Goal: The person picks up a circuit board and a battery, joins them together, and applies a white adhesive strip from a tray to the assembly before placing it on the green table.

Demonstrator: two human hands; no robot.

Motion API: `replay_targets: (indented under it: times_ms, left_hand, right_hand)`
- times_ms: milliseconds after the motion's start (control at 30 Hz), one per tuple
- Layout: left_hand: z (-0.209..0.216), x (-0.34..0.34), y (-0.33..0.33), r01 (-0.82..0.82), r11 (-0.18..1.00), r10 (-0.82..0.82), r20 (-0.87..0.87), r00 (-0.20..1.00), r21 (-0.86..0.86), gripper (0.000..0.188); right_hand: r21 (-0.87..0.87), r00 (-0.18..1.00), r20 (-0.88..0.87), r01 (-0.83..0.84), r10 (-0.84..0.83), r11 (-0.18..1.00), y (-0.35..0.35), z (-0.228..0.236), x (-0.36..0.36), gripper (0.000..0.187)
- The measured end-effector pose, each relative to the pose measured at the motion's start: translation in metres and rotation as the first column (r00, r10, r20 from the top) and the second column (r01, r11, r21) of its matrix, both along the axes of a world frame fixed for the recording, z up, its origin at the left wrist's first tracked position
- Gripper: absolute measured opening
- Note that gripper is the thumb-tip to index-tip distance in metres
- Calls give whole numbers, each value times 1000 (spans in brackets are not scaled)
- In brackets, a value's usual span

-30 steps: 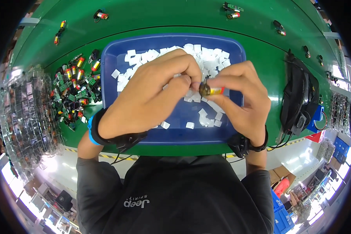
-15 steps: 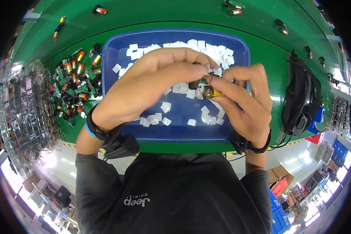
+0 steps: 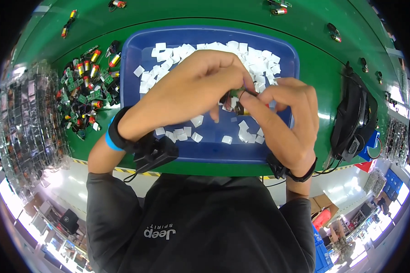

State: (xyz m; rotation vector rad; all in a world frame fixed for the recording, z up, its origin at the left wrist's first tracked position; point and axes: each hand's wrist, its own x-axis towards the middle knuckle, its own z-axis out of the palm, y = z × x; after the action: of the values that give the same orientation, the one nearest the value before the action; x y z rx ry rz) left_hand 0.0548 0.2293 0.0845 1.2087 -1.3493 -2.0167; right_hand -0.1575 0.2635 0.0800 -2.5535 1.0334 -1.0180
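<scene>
Above a blue tray (image 3: 205, 157) strewn with white square pieces (image 3: 259, 66), my two hands meet over a small battery-and-circuit-board assembly (image 3: 240, 109). It has thin wires, a dark part and a bit of green board, and is largely covered by fingers. My left hand (image 3: 196, 86) is closed, thumb and forefinger pinched at its wires and board end. My right hand (image 3: 294, 116) is closed around the battery side, its thumb and forefinger close to the left fingertips. Exactly which part each fingertip grips is hidden.
A heap of batteries with circuit boards (image 3: 89, 86) lies left of the tray on the green table (image 3: 321, 59). Stacked clear plastic trays (image 3: 27, 132) stand at far left. A black bag (image 3: 355, 113) lies at right; several battery assemblies (image 3: 279, 11) dot the far side.
My left hand has shifted, with its fingers curling in closer to the right hand. The assembly sits lower and more hidden between the fingers. The whole view has shifted slightly.
</scene>
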Motion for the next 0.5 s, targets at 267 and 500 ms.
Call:
replay_targets:
  times_ms: [267,500]
  left_hand:
    - [-16,2,2,-14,1000,9,-212,977,-21,35]
    - [9,13,3,85,996,-88,-88,992,-38,27]
  right_hand:
    - [-11,999,2,38,-38,999,2,0,-3,39]
    - [203,989,21,141,-148,969,15,10,2,40]
